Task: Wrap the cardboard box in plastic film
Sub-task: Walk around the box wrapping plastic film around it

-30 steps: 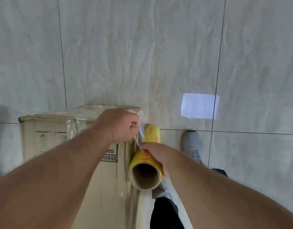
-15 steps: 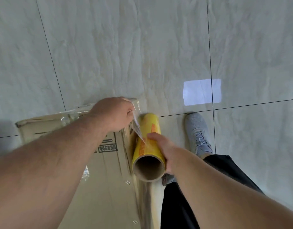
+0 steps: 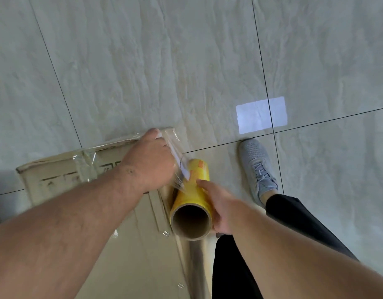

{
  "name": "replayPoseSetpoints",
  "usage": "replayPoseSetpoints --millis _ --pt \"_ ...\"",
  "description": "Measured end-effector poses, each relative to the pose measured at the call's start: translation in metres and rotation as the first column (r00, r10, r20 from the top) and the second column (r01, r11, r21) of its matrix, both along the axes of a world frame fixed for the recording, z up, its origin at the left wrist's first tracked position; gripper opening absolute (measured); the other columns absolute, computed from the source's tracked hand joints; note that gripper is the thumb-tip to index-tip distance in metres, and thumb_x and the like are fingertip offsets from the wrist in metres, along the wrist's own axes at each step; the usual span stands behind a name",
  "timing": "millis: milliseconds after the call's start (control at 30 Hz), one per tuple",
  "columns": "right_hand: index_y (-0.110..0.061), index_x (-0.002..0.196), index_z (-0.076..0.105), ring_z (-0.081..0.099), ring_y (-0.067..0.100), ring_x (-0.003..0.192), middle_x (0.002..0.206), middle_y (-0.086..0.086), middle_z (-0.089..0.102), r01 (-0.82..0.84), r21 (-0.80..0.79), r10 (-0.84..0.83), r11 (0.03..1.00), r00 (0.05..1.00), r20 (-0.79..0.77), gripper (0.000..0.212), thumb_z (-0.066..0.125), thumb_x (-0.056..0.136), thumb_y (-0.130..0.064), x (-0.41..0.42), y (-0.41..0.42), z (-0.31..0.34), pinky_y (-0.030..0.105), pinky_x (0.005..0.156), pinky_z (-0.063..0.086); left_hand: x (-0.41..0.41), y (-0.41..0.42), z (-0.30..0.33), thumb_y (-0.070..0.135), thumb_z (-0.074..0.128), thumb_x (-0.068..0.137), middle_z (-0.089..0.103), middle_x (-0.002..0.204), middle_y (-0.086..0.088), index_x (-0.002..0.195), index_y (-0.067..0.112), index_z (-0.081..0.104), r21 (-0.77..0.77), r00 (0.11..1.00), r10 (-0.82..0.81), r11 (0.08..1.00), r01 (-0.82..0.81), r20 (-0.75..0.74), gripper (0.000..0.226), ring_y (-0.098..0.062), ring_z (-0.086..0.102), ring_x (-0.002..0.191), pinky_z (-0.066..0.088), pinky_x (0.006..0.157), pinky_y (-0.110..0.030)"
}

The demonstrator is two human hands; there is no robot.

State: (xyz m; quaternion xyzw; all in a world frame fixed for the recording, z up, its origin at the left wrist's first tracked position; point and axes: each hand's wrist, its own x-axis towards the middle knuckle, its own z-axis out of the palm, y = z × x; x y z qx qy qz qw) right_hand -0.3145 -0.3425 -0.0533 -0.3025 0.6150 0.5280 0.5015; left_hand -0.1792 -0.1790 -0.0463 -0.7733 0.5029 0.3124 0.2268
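Observation:
A tall cardboard box (image 3: 130, 244) stands on the floor at lower left, with clear plastic film (image 3: 85, 162) lying over its top edge. My left hand (image 3: 149, 162) rests on the box's far right corner, its fingers gripping the film's loose end (image 3: 175, 154). A yellow film roll (image 3: 191, 203) with a brown cardboard core sits against the box's right side. My right hand (image 3: 218, 203) holds the roll from the right, thumb on top. A stretch of film runs from the roll up to my left hand.
Pale grey floor tiles (image 3: 164, 72) with dark grout lines fill the view. My grey shoe (image 3: 257, 167) and black trouser legs are at lower right. A bright rectangular light patch (image 3: 261, 115) lies on the floor beyond the shoe.
The view has swung right and down. My left hand has slid toward the box's far corner with the film, and the roll sits lower beside the box.

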Motion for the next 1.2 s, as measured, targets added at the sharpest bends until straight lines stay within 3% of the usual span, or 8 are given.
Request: replayPoseSetpoints --millis 133,233,467,667,800,933,1067,1200 --pt "-0.012 0.146 0.060 0.082 0.045 0.102 0.117 0.027 0.081 0.294 0.034 -0.292 0.955 0.955 -0.058 0.093 0.096 0.072 -0.055 -0.026 0.008 -0.002 0.063 0.093 0.065 0.002 -0.002 0.003 0.034 0.054 0.091 0.066 0.078 0.008 0.080 0.024 0.075 -0.113 0.999 0.046 0.993 -0.043 0.022 0.026 -0.020 0.062 0.083 0.032 0.096 -0.041" --pt "-0.012 0.145 0.060 0.082 0.047 0.101 0.118 0.029 0.080 0.361 0.028 -0.359 0.932 0.932 -0.054 0.106 0.100 0.054 -0.048 -0.025 0.009 -0.008 0.067 0.090 0.064 0.003 -0.001 0.004 0.040 0.038 0.095 0.067 0.085 0.011 0.085 0.027 0.072 -0.134 0.995 0.100 0.986 -0.098 0.008 0.037 -0.017 0.062 0.088 0.034 0.097 -0.041" --pt "-0.018 0.133 0.069 0.083 0.040 0.096 0.111 0.022 0.082 -0.060 0.052 0.057 0.997 0.997 0.052 0.106 0.095 0.039 -0.060 -0.039 0.005 -0.012 0.063 0.096 0.065 0.004 -0.004 -0.004 0.043 0.025 0.094 0.066 0.083 0.012 0.083 0.028 0.074 -0.143 0.990 0.130 0.982 -0.123 0.045 0.053 -0.016 0.059 0.087 0.035 0.096 -0.042" --pt "-0.031 0.138 0.059 0.082 0.039 0.093 0.115 0.015 0.078 -0.257 0.030 0.256 0.966 0.966 0.034 0.140 0.088 0.010 -0.080 -0.051 0.017 -0.024 0.058 0.095 0.065 0.003 -0.007 0.000 0.043 0.015 0.089 0.065 0.084 0.013 0.083 0.029 0.072 -0.086 0.988 0.141 0.987 -0.135 0.068 0.060 -0.014 0.057 0.088 0.035 0.097 -0.041" --pt "-0.025 0.140 0.058 0.081 0.038 0.095 0.117 0.016 0.077 -0.245 0.066 0.242 0.967 0.969 0.050 0.126 0.081 0.035 -0.090 -0.039 0.011 -0.010 0.056 0.095 0.066 0.003 -0.007 0.001 0.044 0.023 0.093 0.062 0.083 0.014 0.082 0.029 0.071 -0.069 0.989 0.122 0.991 -0.116 0.088 0.052 -0.012 0.056 0.089 0.033 0.098 -0.039" --pt "-0.021 0.143 0.058 0.084 0.036 0.095 0.114 0.020 0.082 0.120 0.028 -0.121 0.992 0.992 0.032 0.088 0.082 0.078 -0.074 -0.057 0.003 -0.006 0.051 0.087 0.068 0.001 -0.011 0.004 0.045 0.030 0.096 0.061 0.085 0.015 0.085 0.030 0.072 0.003 0.989 0.110 0.994 -0.111 0.100 0.046 -0.011 0.055 0.090 0.032 0.100 -0.039" --pt "-0.014 0.144 0.056 0.083 0.042 0.101 0.114 0.026 0.082 0.451 0.072 -0.452 0.890 0.892 0.000 0.086 0.088 0.079 -0.060 -0.074 0.013 -0.003 0.060 0.100 0.064 -0.003 -0.014 0.009 0.047 0.030 0.096 0.069 0.098 0.013 0.096 0.028 0.075 0.103 0.993 0.079 0.991 -0.088 0.093 0.049 -0.013 0.058 0.098 0.031 0.107 -0.044" --pt "-0.012 0.139 0.057 0.083 0.042 0.100 0.112 0.026 0.082 0.380 0.056 -0.380 0.923 0.925 0.004 0.087 0.090 0.073 -0.057 -0.065 0.011 -0.006 0.062 0.101 0.063 -0.014 -0.021 0.014 0.046 0.028 0.099 0.070 0.120 0.009 0.113 0.025 0.073 0.182 1.000 -0.012 0.983 0.008 0.021 0.050 -0.016 0.060 0.117 0.024 0.121 -0.046"
